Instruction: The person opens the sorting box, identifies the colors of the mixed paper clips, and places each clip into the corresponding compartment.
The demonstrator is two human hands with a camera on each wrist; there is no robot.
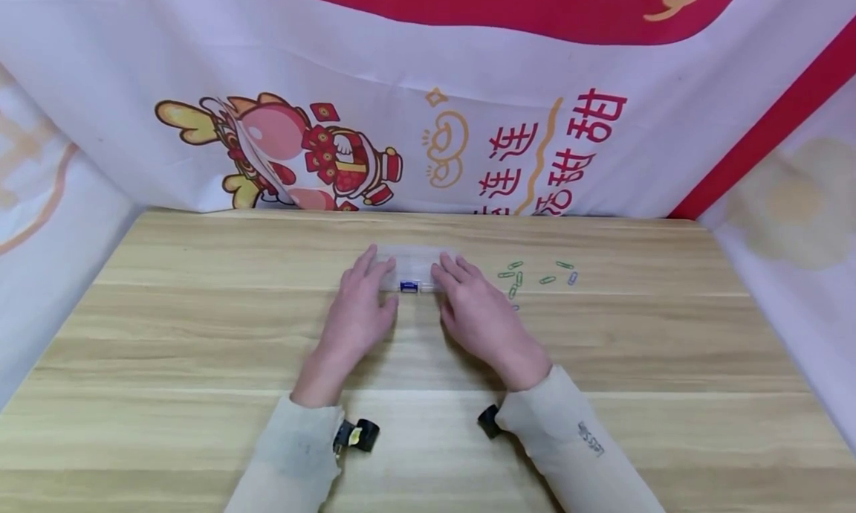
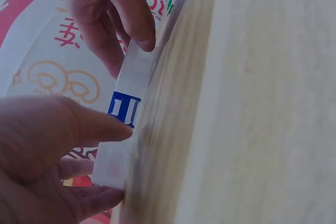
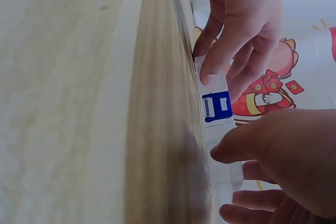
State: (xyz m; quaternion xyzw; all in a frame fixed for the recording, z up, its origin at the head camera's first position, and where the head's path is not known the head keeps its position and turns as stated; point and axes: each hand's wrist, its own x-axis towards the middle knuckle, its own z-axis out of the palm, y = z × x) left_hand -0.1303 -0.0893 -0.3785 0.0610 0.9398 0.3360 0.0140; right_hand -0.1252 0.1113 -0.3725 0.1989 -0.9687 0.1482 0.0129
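In the head view, a clear plastic box (image 1: 416,259) is held flat on the wood-grain table (image 1: 200,349), near its far edge. Its left end is gripped by the left hand (image 1: 357,305) and its right end by the right hand (image 1: 478,312), fingers over the top and thumbs toward the near side. A blue latch (image 1: 409,287) is seen on the near side, between the hands. To the right of the right hand, green paper clips (image 1: 519,279) are scattered, with a blue paper clip (image 1: 572,278) beside them. The table is backed by a printed cloth (image 1: 401,67), and black wrist cameras (image 1: 364,436) are worn at the light sleeves (image 1: 287,446).

In the left wrist view, the box is pinched by the left hand, with the thumb laid on the latched side just beside the latch and the other fingers set around the end. The opposite end is held by the right hand.

In the right wrist view, the box is pinched between the right hand's thumb, placed on the latched side, and its fingers, partly hidden behind. How firmly it is pressed cannot be told. Beyond the latch, the left thumb is rested on the same side.
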